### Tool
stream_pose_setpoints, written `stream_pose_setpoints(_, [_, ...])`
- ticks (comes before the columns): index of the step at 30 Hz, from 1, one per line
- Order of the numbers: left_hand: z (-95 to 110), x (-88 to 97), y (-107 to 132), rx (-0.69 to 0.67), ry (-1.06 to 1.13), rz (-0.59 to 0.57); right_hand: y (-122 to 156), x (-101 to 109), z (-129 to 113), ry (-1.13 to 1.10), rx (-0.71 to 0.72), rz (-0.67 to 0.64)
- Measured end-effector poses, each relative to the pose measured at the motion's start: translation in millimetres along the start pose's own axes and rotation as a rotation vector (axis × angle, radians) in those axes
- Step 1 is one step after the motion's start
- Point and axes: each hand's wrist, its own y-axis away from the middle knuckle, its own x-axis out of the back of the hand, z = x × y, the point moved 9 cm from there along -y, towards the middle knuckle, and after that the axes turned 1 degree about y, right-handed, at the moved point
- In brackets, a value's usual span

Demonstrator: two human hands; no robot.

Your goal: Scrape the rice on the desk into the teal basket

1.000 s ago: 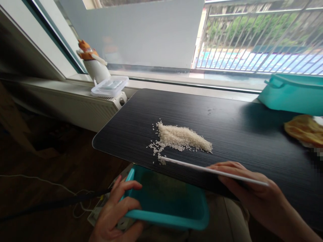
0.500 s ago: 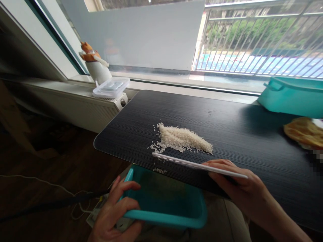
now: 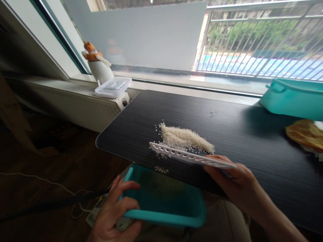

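Note:
A pile of white rice [image 3: 185,137] lies on the black table [image 3: 242,134], with loose grains scattered toward the front edge. My right hand [image 3: 232,174] grips a flat white plastic piece with slots along its edge [image 3: 181,155], held just on the near side of the pile. Whether its lower edge touches the table I cannot tell. My left hand [image 3: 121,208] is wrapped round the left rim of a teal plastic basin [image 3: 166,216], which sits below the table's front edge, over my lap. Its inside is dim, with something pale on the bottom.
At the back right stands another teal bin [image 3: 295,97], with a tan cloth-like item [image 3: 304,134] in front of it. A clear plastic lidded box [image 3: 113,86] rests on the radiator [image 3: 75,104] beside a white figure with an orange top [image 3: 99,65]. Cables [image 3: 45,179] run across the floor.
My right hand has moved the white plastic piece left and away from me, closer to the pile, and tilted it so its slots show more. My left hand and the basin stay put.

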Motion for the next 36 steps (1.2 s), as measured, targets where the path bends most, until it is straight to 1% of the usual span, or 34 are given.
stream_pose_setpoints(5, [-3,0.8,2,0.029,-0.002,0.003,5,-8,-9,-0.056,0.017,-0.115])
stream_pose_setpoints(7, [-2,1.0,2,0.028,0.004,0.011,3,-6,-8,-0.056,0.021,-0.095])
stream_pose_setpoints(9, [-2,0.7,0,0.027,0.005,0.008,0,-2,-3,-0.050,0.020,-0.037])
stream_pose_setpoints(12, [-1,1.9,-2,0.024,0.006,0.014,-4,-2,7,-0.039,-0.005,0.001])
stream_pose_setpoints(15, [-1,2.4,-1,0.029,0.008,0.013,-2,-9,6,-0.046,-0.022,-0.045])
stream_pose_setpoints(18, [-3,1.6,0,0.042,0.004,0.012,4,-13,-4,-0.080,0.000,-0.130])
stream_pose_setpoints(20, [-3,1.0,0,0.046,0.007,0.016,8,-12,-9,-0.096,0.011,-0.165])
stream_pose_setpoints(22, [-4,0.1,0,0.046,0.011,0.015,9,-6,-9,-0.086,0.012,-0.146])
stream_pose_setpoints(26, [-4,-1.4,1,0.031,0.008,-0.002,12,8,3,-0.010,-0.043,-0.023])
stream_pose_setpoints(28, [-4,-1.5,2,0.022,0.005,-0.011,16,7,4,-0.027,-0.031,-0.035])
stream_pose_setpoints(32, [-3,-0.4,2,0.027,0.005,-0.006,24,-1,-5,-0.136,0.043,-0.134])
stream_pose_setpoints(34, [-2,-0.4,0,0.039,0.006,-0.001,25,-2,-7,-0.150,0.045,-0.144])
stream_pose_setpoints(36, [-2,-0.9,-2,0.042,-0.001,0.001,21,-3,-7,-0.122,0.019,-0.126])
